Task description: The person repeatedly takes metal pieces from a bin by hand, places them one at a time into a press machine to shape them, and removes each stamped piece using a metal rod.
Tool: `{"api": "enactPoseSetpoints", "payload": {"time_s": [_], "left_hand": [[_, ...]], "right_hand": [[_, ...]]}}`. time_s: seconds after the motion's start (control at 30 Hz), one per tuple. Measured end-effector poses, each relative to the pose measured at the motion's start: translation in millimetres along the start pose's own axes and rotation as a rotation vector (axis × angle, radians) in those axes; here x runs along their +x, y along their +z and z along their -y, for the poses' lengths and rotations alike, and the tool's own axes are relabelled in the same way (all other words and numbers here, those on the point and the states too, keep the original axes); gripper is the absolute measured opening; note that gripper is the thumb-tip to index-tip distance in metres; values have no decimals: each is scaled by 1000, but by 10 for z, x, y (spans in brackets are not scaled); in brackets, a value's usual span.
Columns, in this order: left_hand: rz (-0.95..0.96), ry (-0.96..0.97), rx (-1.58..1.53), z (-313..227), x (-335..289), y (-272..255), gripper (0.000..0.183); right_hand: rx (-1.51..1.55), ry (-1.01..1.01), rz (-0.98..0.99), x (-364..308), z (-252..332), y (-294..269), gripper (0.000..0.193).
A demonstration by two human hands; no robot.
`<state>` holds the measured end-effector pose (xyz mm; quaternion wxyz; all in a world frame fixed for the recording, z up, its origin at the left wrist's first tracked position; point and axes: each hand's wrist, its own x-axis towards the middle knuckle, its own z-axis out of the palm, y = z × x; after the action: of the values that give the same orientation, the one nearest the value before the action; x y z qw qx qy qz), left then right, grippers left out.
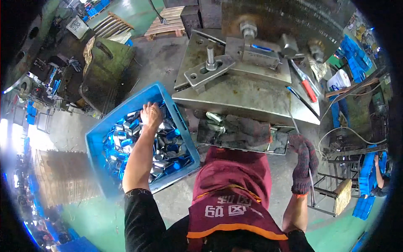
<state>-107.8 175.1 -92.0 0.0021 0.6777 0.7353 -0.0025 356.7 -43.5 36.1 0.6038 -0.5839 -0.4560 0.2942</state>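
My bare left hand [151,115] reaches into a blue plastic crate [93,147]. Its fingers curl down over the loose metal parts [166,149], silver and bluish, heaped inside. What sits under the fingertips is hidden. On the right, my right hand [304,157] wears a dark knitted glove and is closed round a long thin metal rod [312,189]. The rod's upper end points toward the press table. Between my hands lies a shallow metal tray [241,148] with a dark knitted glove [252,130] and a small silver piece [214,116] in it.
Ahead stands a steel press table [235,98] with a bolted clamp plate [210,71] and a die block [262,56]. Red-handled pliers [308,90] lie on its right side. A metal stand [336,193] is at lower right, cardboard [63,176] at left.
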Motion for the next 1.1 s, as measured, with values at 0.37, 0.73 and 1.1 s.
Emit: {"api": "enactPoseSetpoints", "payload": {"time_s": [0.37, 0.73, 1.1], "left_hand": [[6, 166, 107, 57, -11, -436, 17], [63, 39, -316, 652, -1101, -634, 25], [-51, 228, -653, 1714, -1203, 111, 15]], "right_hand": [[-469, -194, 97, 285, 272, -40, 31], [221, -74, 274, 1614, 430, 500, 28], [-281, -619, 269, 1707, 20, 715, 26]]}}
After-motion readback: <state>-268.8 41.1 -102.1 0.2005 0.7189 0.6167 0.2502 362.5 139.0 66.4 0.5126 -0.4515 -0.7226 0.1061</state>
